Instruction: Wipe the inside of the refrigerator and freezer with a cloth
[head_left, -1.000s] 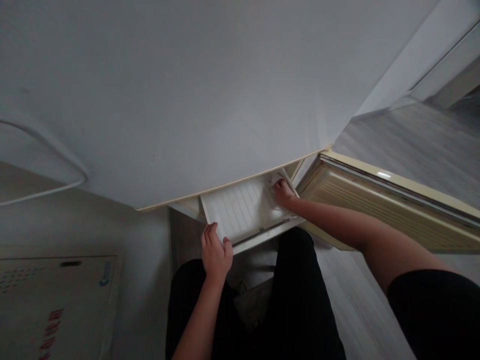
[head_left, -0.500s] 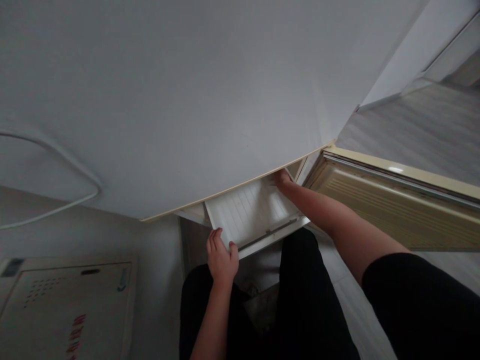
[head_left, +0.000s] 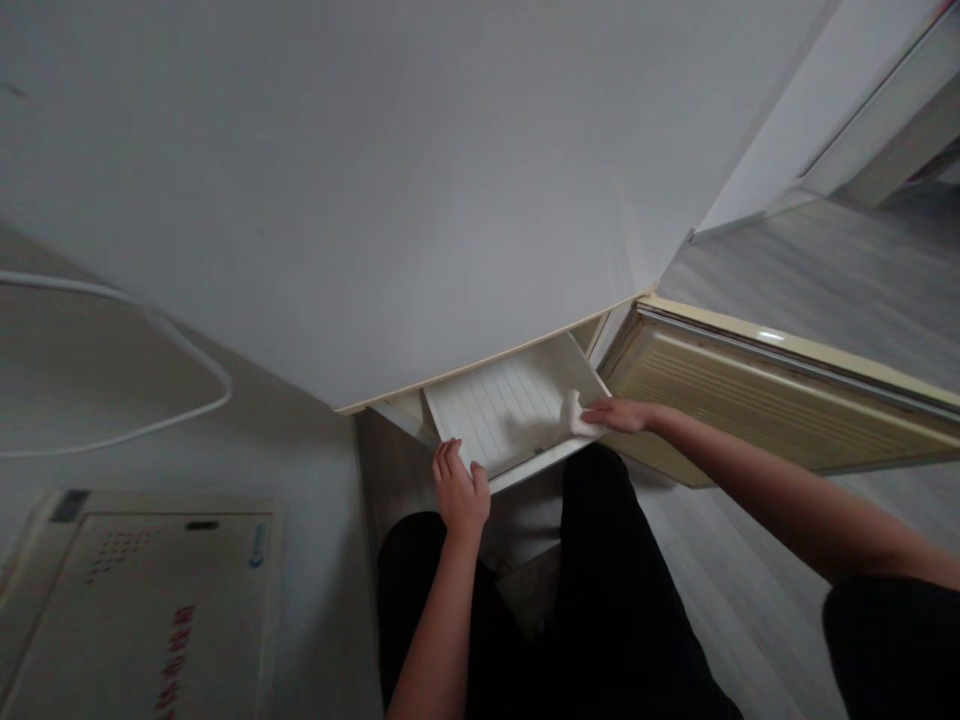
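Closest to me are the black-clad legs [head_left: 615, 570], knees apart right at the front of a white drawer [head_left: 487, 410] that's pulled partway out. Left hand [head_left: 461, 495] has its grip closed around the drawer's near left corner, fingers over the side. Right hand [head_left: 619, 413] comes over the right side with a white cloth [head_left: 573, 408] bunched under the fingers, grip closed on it. The cloth's in the drawer's near right corner, up against the walls. Drawer floor is ribbed, btw. Just right of it a yellowish door [head_left: 720, 390] hangs wide open. Big white panel [head_left: 450, 200] above the drawer, white cable [head_left: 71, 285] off left, and greyish floor [head_left: 825, 250] running back on the far right.
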